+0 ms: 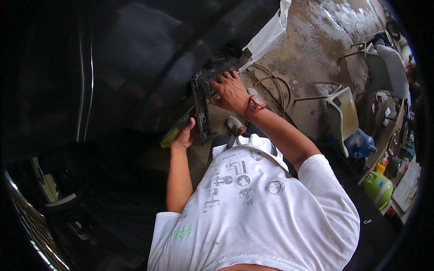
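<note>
A long, narrow black part (pixel 201 106) with slots and bracket-like details stands upright beside the dark, glossy car body (pixel 135 54). My left hand (pixel 184 135) is against its lower left side, thumb stretched upward and the other fingers mostly hidden behind it. At its upper end, my right hand (pixel 230 92) curls over, wearing a red watch (pixel 257 103). The right fingers are bent and close around something small and greyish that I cannot make out. Just beyond them, a metallic rod-like piece (pixel 245 66) points toward a white sheet (pixel 271 36).
A reddish-brown hose (pixel 287 88) coils on the stained concrete floor (pixel 312 54). Pale chairs (pixel 343 113) stand at the right. Beyond are a blue plastic bag (pixel 359 143) and a green rounded container (pixel 378 189). Something yellow (pixel 169 138) lies by my left wrist.
</note>
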A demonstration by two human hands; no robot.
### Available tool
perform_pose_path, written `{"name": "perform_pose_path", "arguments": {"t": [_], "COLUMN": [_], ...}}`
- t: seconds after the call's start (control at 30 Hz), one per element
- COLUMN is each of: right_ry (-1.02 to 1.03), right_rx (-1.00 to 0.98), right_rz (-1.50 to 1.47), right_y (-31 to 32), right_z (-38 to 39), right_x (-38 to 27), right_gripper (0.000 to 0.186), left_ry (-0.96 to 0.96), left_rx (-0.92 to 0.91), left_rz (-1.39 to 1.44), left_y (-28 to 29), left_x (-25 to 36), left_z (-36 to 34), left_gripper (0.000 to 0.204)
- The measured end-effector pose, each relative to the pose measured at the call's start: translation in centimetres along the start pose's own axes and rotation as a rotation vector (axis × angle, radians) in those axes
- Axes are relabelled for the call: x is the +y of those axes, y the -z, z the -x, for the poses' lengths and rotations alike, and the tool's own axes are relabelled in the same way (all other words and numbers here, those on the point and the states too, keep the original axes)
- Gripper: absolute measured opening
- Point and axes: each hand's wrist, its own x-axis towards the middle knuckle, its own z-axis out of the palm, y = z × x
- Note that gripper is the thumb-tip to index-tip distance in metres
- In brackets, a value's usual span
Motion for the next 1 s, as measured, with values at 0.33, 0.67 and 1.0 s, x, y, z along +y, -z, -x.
{"name": "perform_pose_path", "arguments": {"t": [0.33, 0.67, 1.0], "right_ry": [0.015, -0.010, 0.156], "right_rx": [0.024, 0.001, -0.081], "right_rz": [0.061, 0.083, 0.408], "right_y": [-0.7, -0.5, 0.4], "right_z": [-0.1, -0.2, -1.6], "right_x": [-0.7, -1.2, -1.6], "right_gripper": [0.046, 0.046, 0.040], "left_ry": [-0.016, -0.027, -0.048], "left_rx": [-0.125, -0.120, -0.106], "left_rz": [0.017, -0.054, -0.097], "left_y": [-2.7, -3.0, -3.4], "left_x": [1.4, 1.3, 1.2], "left_z": [-0.3, -0.5, -0.3], "left_gripper": [0.088, 0.087, 0.087]}}
